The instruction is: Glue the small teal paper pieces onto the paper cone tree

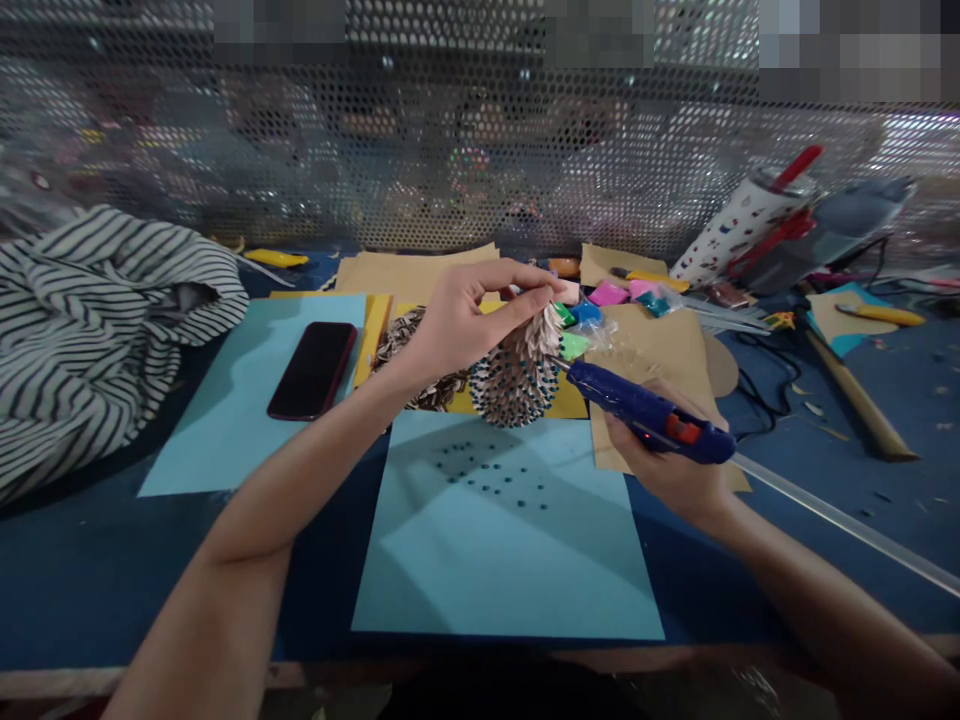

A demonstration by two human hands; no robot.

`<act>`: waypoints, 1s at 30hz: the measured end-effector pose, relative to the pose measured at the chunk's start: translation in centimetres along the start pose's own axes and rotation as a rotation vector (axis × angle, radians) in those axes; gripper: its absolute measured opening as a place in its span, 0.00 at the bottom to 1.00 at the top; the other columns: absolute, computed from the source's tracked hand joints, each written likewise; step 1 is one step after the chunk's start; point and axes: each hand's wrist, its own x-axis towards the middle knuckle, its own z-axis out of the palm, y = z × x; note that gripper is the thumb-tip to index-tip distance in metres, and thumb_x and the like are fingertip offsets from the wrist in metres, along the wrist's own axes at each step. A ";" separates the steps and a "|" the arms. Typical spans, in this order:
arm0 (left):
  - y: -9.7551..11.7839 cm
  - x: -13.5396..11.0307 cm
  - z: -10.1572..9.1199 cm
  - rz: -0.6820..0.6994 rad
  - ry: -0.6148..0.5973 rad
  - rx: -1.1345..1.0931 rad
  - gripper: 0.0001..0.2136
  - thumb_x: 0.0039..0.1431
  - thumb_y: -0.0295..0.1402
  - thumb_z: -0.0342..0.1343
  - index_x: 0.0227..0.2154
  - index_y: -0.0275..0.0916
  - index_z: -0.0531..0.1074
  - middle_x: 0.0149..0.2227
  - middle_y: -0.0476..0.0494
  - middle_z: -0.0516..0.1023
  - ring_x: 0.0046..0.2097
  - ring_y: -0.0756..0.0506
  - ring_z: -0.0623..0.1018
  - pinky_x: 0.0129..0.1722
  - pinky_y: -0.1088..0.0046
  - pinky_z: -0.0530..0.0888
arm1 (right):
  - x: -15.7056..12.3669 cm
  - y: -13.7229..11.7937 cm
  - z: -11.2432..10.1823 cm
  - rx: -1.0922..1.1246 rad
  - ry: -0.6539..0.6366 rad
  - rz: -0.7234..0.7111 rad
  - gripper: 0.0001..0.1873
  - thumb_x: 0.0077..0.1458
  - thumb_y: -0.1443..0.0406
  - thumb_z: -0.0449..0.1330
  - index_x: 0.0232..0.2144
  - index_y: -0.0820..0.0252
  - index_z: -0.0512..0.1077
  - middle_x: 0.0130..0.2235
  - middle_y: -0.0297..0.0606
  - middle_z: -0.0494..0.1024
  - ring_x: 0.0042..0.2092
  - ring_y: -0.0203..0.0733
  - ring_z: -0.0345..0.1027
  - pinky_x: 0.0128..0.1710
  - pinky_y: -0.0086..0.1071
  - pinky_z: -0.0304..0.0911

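My left hand (469, 315) is closed at the tip of a cone-shaped craft piece (516, 375), thumb and fingers pinching its top. Pale, scale-like pieces cover the cone, and small dark teal beads dot its lower part. In my right hand (675, 470) is a blue hot glue gun (637, 405), a long clear glue stick (840, 520) trailing from its back. The gun's nozzle points at the cone's right side; whether it touches cannot be told. Several loose teal beads (496, 467) lie on the light blue sheet (510, 580) below.
Brown scale-like pieces (401, 345) sit behind my left wrist. A phone (313, 370) rests on another blue sheet, beside striped cloth (112, 320). Coloured clay packets (607, 293), a tumbler (739, 220), a wooden-handled tool (862, 400) and a black cable (761, 385) lie to the right. Perforated metal (420, 150) stands behind.
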 end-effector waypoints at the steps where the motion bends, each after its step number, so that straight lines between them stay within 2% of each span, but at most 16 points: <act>1: 0.0 0.0 0.0 -0.001 0.001 0.002 0.06 0.60 0.29 0.58 0.35 0.41 0.79 0.37 0.49 0.82 0.40 0.50 0.80 0.35 0.77 0.75 | 0.0 0.0 0.0 0.009 -0.005 0.005 0.09 0.51 0.69 0.60 0.23 0.56 0.63 0.22 0.27 0.66 0.22 0.31 0.60 0.22 0.27 0.58; 22: -0.4 0.0 -0.3 -0.004 0.033 0.119 0.09 0.62 0.38 0.55 0.35 0.41 0.78 0.37 0.47 0.82 0.36 0.50 0.79 0.35 0.75 0.76 | 0.2 0.1 -0.5 0.020 0.032 0.069 0.09 0.52 0.65 0.60 0.23 0.55 0.63 0.22 0.29 0.68 0.23 0.35 0.63 0.23 0.30 0.62; 30: 0.0 0.0 -0.2 0.007 0.131 0.106 0.12 0.63 0.43 0.54 0.37 0.42 0.77 0.37 0.48 0.81 0.36 0.49 0.79 0.34 0.74 0.76 | 0.5 0.0 -0.4 0.038 0.045 0.061 0.10 0.51 0.65 0.60 0.22 0.55 0.63 0.21 0.29 0.67 0.22 0.35 0.62 0.22 0.30 0.61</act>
